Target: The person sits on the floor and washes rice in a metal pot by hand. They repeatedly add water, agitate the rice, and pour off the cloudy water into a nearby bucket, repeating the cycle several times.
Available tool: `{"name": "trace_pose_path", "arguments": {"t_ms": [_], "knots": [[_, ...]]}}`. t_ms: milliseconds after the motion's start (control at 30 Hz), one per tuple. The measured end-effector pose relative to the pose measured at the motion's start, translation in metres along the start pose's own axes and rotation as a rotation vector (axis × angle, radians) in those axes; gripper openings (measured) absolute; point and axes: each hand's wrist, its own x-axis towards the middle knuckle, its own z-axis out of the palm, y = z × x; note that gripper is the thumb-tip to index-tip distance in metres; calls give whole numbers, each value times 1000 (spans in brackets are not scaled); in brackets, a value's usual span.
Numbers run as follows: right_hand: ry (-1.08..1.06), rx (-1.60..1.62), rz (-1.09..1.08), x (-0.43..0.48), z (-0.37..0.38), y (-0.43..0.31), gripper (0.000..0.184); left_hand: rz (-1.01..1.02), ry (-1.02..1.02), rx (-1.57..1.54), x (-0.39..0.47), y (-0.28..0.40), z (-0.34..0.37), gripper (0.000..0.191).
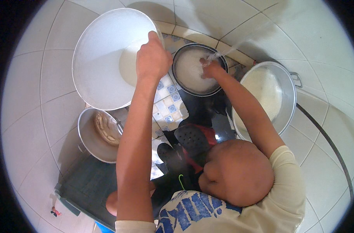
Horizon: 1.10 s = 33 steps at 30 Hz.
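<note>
My left hand (153,59) grips the right rim of a large, tilted metal basin (98,55). Cloudy whitish liquid (127,65) lies in the basin's low part. My right hand (212,68) is inside a round, dark-rimmed pan (200,93), its fingers apart and partly hidden by splashing water. Pale grains that look like rice (190,65) lie in cloudy water in this pan. A stream of water (238,43) comes in from the upper right and strikes by my right hand.
Right of my forearm stands an aluminium pot (293,96) of pale grain (264,90). A second pot (85,139) with brownish contents (104,128) sits below the basin. A hose (325,131) runs along tiled surfaces. My clogs (191,136) rest on wet floor tiles (171,107). A dark-green container (86,186) stands lower left.
</note>
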Motion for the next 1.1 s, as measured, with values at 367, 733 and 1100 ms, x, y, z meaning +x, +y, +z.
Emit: {"name": "trace_pose_path", "arguments": {"t_ms": [367,733,1100], "knots": [[183,349,-249,-36,10,-24,60,32,30,-13,3,-5,4,39],[278,432,-189,-92,-75,-19,46,32,33,14,-1,0,0,37],[214,441,-143,-84,-72,-18,52,22,15,26,0,1,-2,36]]}}
